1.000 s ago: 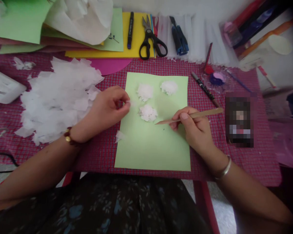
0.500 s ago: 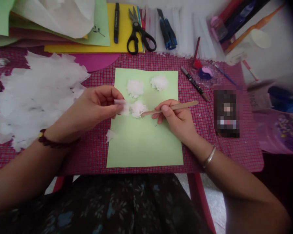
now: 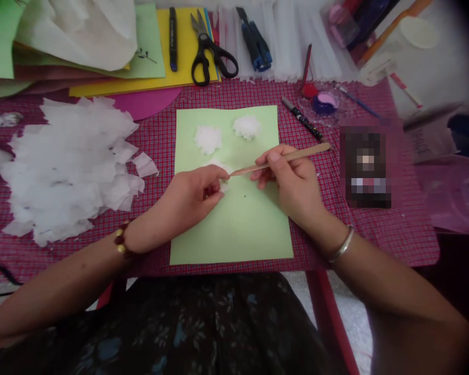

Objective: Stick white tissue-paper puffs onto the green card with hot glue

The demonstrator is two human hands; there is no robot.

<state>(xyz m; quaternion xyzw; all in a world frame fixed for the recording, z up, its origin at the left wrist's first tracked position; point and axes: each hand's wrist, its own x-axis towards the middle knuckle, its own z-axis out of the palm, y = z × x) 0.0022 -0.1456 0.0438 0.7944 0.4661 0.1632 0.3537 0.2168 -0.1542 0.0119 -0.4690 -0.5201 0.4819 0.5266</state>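
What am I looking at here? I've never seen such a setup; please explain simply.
No machine here: these are a person's bare hands, seen by a camera worn on the head, looking forward and down. The right hand holds a pointed wooden stick, its tip at the fingertips of the left hand; whether those grip anything is unclear. Beneath lies a green sheet with white paper tufts, one partly hidden by the left hand. On the checked cloth to the left is a pile of white pieces; beyond lie scissors and a cutter.

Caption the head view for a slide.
Right hand holds a pointed stick, its tip by the left hand, over a green sheet.
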